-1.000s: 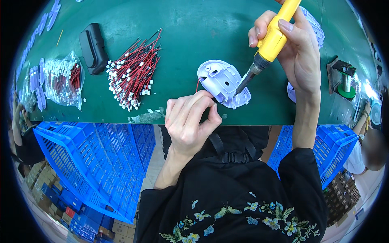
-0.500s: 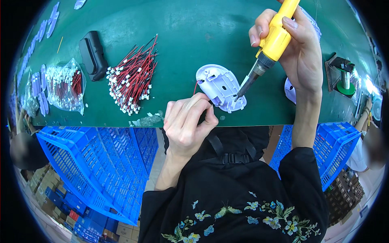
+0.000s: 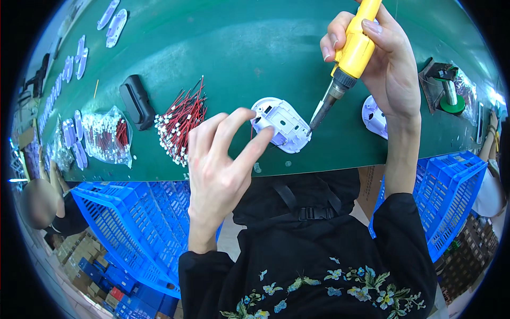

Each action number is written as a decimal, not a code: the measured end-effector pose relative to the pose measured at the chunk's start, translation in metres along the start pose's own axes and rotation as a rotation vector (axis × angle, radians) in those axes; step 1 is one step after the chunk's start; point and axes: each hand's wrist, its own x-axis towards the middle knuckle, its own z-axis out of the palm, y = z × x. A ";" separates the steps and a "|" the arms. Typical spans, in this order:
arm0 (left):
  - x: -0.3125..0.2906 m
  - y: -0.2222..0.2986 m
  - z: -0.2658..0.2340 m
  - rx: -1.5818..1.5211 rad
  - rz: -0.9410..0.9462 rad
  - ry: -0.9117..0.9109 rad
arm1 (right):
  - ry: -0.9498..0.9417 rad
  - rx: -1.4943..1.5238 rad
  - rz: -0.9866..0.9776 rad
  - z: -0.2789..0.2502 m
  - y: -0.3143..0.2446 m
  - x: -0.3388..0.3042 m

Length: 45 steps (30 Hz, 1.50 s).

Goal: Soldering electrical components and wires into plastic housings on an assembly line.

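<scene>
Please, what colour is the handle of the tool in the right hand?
The handle is yellow; the head view shows it.

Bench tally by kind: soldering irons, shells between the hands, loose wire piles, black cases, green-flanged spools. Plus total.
Yellow-handled soldering iron with metal tip: 1
Pale rounded plastic shell: 1
Loose pile of red-and-black wires with white connectors: 1
Black oblong case: 1
Silver spool with green flange: 1
Total: 5

Head-worn fisheye — downward, close overhead
</scene>
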 end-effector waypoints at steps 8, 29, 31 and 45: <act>0.014 -0.001 -0.002 0.086 0.159 -0.224 | -0.046 -0.020 -0.069 -0.009 -0.012 -0.004; -0.417 -0.235 -0.188 0.487 -0.607 -0.406 | 0.007 -0.350 0.023 -0.027 -0.007 0.000; -0.426 -0.239 -0.162 0.379 -0.587 -0.556 | 0.012 -0.350 0.035 -0.026 -0.006 0.001; -0.335 -0.259 -0.179 0.493 -1.107 0.387 | 0.097 -0.385 0.042 -0.010 -0.005 -0.002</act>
